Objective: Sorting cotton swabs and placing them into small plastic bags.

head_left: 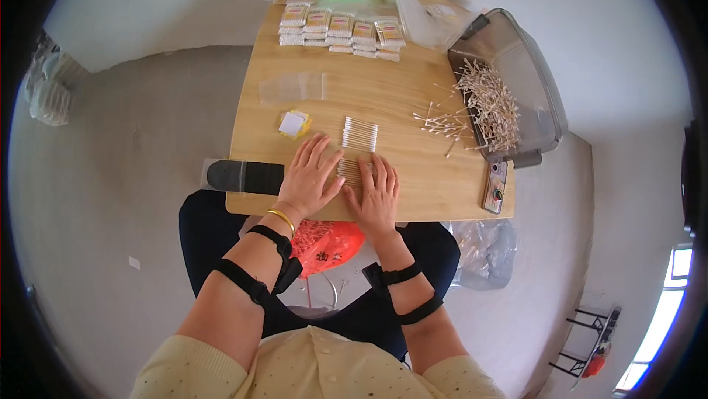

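Note:
Two rows of cotton swabs lie side by side on the wooden table in front of me. The farther row of cotton swabs [360,134] is in full view; the nearer row of cotton swabs [349,172] is partly covered by my fingers. My left hand [310,178] rests at the left end of the nearer row, its fingers stretched forward. At the other end, my right hand [375,196] lies with extended fingers over the swab tips. Beyond my left hand sits a small stack of white and yellow cards [293,124]. Behind it lies a clear plastic bag [293,88].
A grey tub [549,104] lies tipped at the right, loose cotton swabs [490,104] spilling out. Packed swab bundles [339,26] stand at the back. A phone [495,186] is by the right edge, a black strap [251,177] at the left. Below hangs a red bag [332,248].

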Tool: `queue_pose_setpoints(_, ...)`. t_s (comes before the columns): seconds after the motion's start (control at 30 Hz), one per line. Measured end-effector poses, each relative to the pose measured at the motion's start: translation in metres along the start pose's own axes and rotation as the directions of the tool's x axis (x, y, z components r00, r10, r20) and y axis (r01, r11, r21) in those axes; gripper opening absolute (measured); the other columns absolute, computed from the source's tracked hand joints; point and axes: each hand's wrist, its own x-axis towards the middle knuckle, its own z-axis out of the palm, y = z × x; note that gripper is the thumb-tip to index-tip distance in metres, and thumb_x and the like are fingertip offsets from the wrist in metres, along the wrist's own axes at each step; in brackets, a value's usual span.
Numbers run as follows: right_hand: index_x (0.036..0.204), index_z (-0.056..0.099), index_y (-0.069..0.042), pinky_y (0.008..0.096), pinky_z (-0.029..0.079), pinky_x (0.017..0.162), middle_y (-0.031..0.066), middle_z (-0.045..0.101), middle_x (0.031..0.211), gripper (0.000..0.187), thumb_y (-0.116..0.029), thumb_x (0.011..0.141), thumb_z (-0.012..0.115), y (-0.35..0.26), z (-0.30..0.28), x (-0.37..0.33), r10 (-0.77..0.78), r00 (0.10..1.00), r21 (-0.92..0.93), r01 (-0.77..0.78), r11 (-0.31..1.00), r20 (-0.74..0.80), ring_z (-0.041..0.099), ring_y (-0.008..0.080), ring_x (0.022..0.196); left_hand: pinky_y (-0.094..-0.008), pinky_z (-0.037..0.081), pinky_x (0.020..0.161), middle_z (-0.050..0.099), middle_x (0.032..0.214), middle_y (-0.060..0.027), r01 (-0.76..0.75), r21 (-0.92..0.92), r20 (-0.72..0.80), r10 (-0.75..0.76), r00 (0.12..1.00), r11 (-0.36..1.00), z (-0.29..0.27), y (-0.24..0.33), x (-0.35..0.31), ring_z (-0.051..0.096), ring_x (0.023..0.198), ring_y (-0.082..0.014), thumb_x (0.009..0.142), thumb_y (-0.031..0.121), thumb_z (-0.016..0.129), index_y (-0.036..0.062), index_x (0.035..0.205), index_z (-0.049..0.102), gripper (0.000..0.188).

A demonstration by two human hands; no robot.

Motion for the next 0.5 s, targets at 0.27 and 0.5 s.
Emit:
queue_pose_setpoints(0.27, 0.149, 0.049, -0.011, 0.0544, 0.023, 0.125, 0.0190, 0.040, 0.157, 0.066, -0.045, 0.095, 0.066, 0.005, 0.002, 0.000, -0.045, 0.998, 0.024, 0.046, 0.999, -0.033, 0.034, 0.0391, 0.147, -0.0514, 0.024, 0.127, 0.039, 0.157, -0.0213, -0.010, 0.033, 0.031, 0.009, 0.999, 0.999, 0.002, -0.002, 0.000, 0.033, 0.150, -0.0389, 0.102, 0.046, 0.055, 0.0081, 0.147, 0.052, 0.059)
queue_pose_setpoints(0.5, 0.160, 0.030, -0.003, 0.0523, 0.019, 0.127, 0.0240, 0.029, 0.165, 0.084, -0.044, 0.095, 0.065, 0.004, -0.003, -0.010, -0.031, 0.999, 0.045, 0.029, 0.999, 0.028, 0.026, 0.0409, 0.154, -0.0566, 0.011, 0.128, 0.028, 0.166, -0.0221, -0.011, 0.109, 0.134, -0.004, 0.991, 0.994, 0.004, 0.001, -0.014, 0.018, 0.157, -0.0398, 0.103, 0.055, 0.047, -0.0029, 0.156, 0.034, 0.080)
